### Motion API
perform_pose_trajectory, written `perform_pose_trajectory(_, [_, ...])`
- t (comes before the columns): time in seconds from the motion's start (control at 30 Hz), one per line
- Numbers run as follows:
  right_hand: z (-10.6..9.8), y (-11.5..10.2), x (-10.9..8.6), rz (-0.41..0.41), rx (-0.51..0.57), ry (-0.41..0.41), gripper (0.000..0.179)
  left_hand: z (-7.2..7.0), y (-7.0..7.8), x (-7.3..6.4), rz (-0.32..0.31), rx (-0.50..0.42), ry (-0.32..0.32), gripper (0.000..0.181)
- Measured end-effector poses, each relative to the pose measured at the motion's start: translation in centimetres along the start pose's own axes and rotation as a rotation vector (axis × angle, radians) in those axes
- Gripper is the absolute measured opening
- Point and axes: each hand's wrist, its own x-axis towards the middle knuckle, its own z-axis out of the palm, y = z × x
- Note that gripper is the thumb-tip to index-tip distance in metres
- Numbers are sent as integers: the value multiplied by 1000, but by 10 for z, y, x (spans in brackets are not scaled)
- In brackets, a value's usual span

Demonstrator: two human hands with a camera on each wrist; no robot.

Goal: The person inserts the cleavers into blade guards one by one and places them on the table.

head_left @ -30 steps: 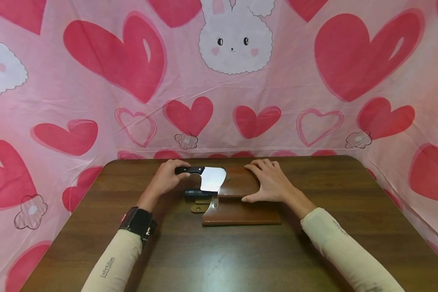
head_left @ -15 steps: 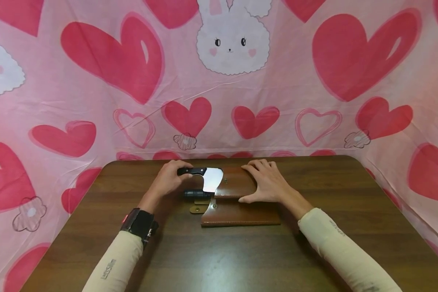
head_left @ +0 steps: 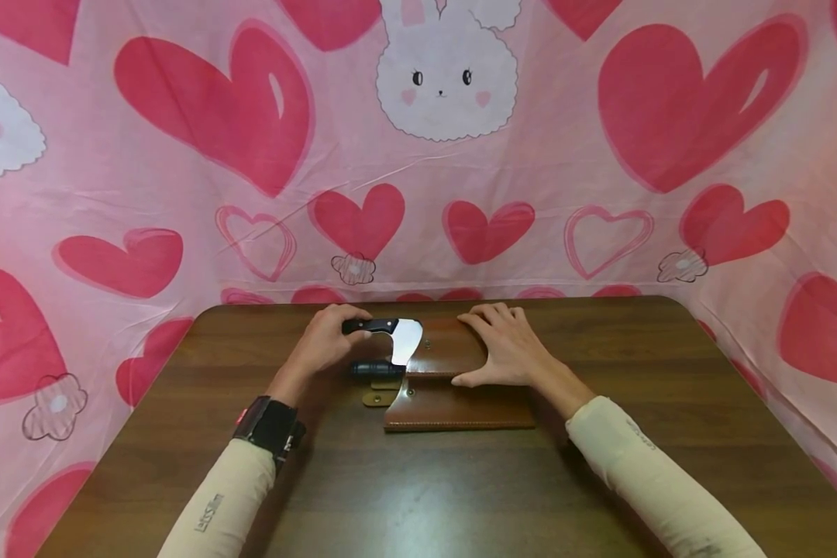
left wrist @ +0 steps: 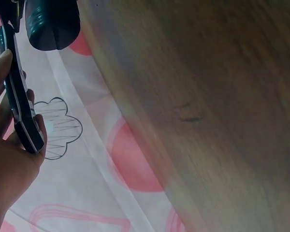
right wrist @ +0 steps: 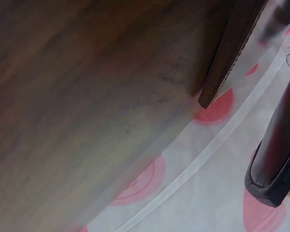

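Note:
My left hand (head_left: 321,341) grips the black riveted handle of a small cleaver (head_left: 406,341), whose shiny blade points right. Much of that blade is inside a brown leather sheath (head_left: 449,353), raised over the table. Around the sheath's right end my right hand (head_left: 512,349) holds on, thumb at the near edge and fingers at the far edge. In the left wrist view the cleaver handle (left wrist: 20,99) lies between thumb and fingers. The right wrist view shows the held sheath's stitched end (right wrist: 275,150), with only a sliver of hand at the frame edge.
A second brown leather sheath (head_left: 467,409) lies on the wooden table (head_left: 404,496) under and in front of the held one. At its left stick out a dark ribbed handle (head_left: 375,370) and a tan snap strap (head_left: 375,399). A pink heart-patterned cloth (head_left: 363,155) hangs behind.
The cleaver blade has gone deeper into the held sheath, so less of it shows. The left hand has moved slightly right, and the right hand with the sheath slightly left.

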Motion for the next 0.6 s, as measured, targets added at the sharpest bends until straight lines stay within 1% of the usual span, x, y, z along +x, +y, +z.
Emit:
perform_pose_trajectory(0.13, [0, -2, 1, -6, -3, 3, 107, 1, 0, 1, 34, 11, 18, 25])
perform_pose_trajectory(0.23, [0, -3, 2, -8, 0, 3, 107, 3, 0, 2, 53, 22, 21, 25])
perform_pose_trajectory(0.4, [0, -2, 0, -4, 3, 4, 105, 5, 3, 3, 43, 19, 13, 25])
perform_pose_trajectory(0.6, [1, -1, 0, -14, 0, 13, 105, 5, 4, 2, 48, 21, 14, 25])
